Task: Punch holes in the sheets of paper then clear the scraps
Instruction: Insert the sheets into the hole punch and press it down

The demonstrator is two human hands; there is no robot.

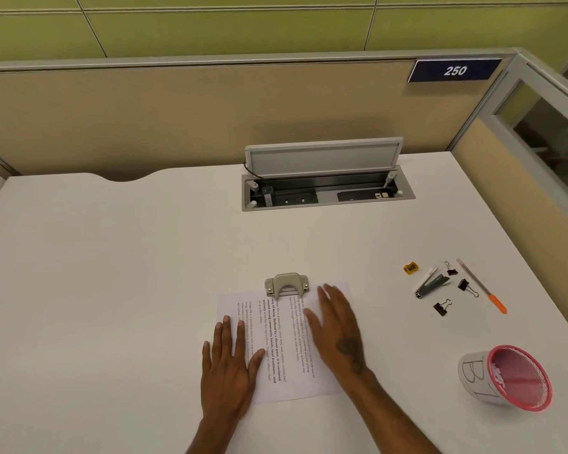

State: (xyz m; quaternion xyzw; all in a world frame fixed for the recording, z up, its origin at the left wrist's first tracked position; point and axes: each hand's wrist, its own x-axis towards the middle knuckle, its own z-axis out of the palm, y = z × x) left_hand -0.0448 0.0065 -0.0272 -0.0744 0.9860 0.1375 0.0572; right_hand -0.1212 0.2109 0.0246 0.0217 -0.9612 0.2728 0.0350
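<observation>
Printed sheets of paper (282,342) lie flat on the white desk (112,273), text running sideways. A grey metal hole punch (286,284) sits over the far edge of the sheets, which are slid under its jaw. My left hand (228,368) rests flat, fingers spread, on the left part of the paper. On the right part lies my right hand (336,326), palm down, fingertips just right of the punch. Neither hand holds anything. No scraps are visible.
A pink mesh bin (512,376) with a paper label stands at the right front. Behind it lie three black binder clips (441,308), a stapler remover (432,285), a yellow sharpener (410,268) and an orange-tipped pencil (481,286). An open cable hatch (325,188) sits at the desk's back.
</observation>
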